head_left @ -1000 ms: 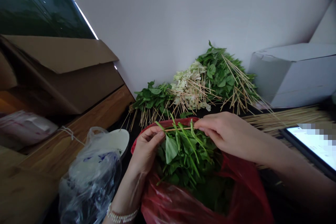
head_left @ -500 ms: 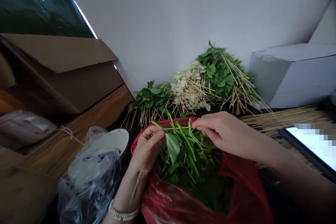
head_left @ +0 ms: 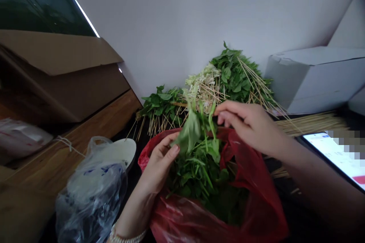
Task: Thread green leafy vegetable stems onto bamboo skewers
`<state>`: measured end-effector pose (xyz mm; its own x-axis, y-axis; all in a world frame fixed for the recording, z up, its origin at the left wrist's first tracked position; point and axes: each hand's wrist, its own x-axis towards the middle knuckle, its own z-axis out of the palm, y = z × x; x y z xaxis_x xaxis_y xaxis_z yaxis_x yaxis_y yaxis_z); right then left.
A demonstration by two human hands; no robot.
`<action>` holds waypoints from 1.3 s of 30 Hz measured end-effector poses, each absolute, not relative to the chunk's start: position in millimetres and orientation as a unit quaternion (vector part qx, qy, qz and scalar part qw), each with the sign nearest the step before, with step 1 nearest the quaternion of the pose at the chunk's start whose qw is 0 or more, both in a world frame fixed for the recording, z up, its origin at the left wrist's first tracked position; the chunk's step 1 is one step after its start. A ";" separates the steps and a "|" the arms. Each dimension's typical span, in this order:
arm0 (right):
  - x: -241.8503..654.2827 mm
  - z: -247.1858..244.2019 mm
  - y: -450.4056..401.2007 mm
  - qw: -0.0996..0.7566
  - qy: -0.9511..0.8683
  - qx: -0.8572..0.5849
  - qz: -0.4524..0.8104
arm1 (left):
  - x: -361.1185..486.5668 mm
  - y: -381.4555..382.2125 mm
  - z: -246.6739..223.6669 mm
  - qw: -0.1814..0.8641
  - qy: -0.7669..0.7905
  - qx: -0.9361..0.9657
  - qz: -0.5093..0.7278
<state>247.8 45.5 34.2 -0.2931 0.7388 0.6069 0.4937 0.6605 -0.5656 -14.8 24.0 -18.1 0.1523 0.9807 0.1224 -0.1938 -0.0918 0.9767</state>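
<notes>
My right hand [head_left: 242,121] pinches a thin bamboo skewer [head_left: 180,104] threaded through several green stems. From the skewer a large leaf [head_left: 189,133] and paler stems hang, slightly blurred. My left hand [head_left: 161,163], with a beaded bracelet at the wrist, is beside that leaf. Its thumb and fingers are apart at the leaf's edge; whether they touch it I cannot tell. Below both hands stands a red plastic bag [head_left: 262,197] with its mouth spread, full of loose leafy greens [head_left: 196,178].
Along the wall lie skewered greens [head_left: 236,74] and skewered pale cabbage [head_left: 203,83]. Bare skewers [head_left: 316,124] and a phone [head_left: 333,155] are at right, with a white box [head_left: 319,79] behind. At left are a clear plastic bag [head_left: 91,197], a white bowl [head_left: 125,152] and a cardboard box [head_left: 71,87].
My right hand has lifted the skewer with its greens up and away from the bag. My left hand has let go of the skewer's other end and stays lower, by the leaf.
</notes>
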 end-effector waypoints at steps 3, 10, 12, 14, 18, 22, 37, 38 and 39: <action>258.0 36.7 51.4 0.524 -0.740 -0.403 0.121 | -18.9 22.9 -15.9 0.463 0.436 0.589 0.499; 258.0 39.5 49.9 0.527 -0.728 -0.420 0.128 | -3.3 13.8 -16.4 0.280 0.364 0.854 0.245; 257.6 40.1 49.2 0.519 -0.730 -0.425 0.132 | 1.7 12.3 -18.0 0.243 0.350 0.878 0.217; 258.2 40.9 48.9 0.519 -0.730 -0.425 0.132 | 3.4 12.0 -17.2 0.262 0.358 0.863 0.243; 259.7 42.3 48.9 0.532 -0.727 -0.413 0.130 | -4.9 14.4 -9.8 0.389 0.399 0.723 0.407; 260.8 43.1 48.5 0.543 -0.726 -0.402 0.129 | -17.3 23.1 -8.9 0.457 0.407 0.541 0.576; 253.4 35.1 46.3 0.290 -0.875 -0.344 0.181 | -24.4 34.8 -13.3 0.549 0.397 0.373 0.634; 251.3 33.4 46.1 0.287 -0.876 -0.345 0.178 | -23.5 34.4 -13.8 0.550 0.397 0.373 0.633; 249.8 32.1 45.7 0.285 -0.877 -0.345 0.173 | -22.5 34.1 -13.9 0.552 0.396 0.373 0.632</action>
<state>249.8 45.7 32.1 -0.5989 0.7043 0.3812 0.5074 0.7020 -0.4998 -22.5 34.1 -13.9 -0.1127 0.9930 0.0349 -0.4012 -0.0776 0.9127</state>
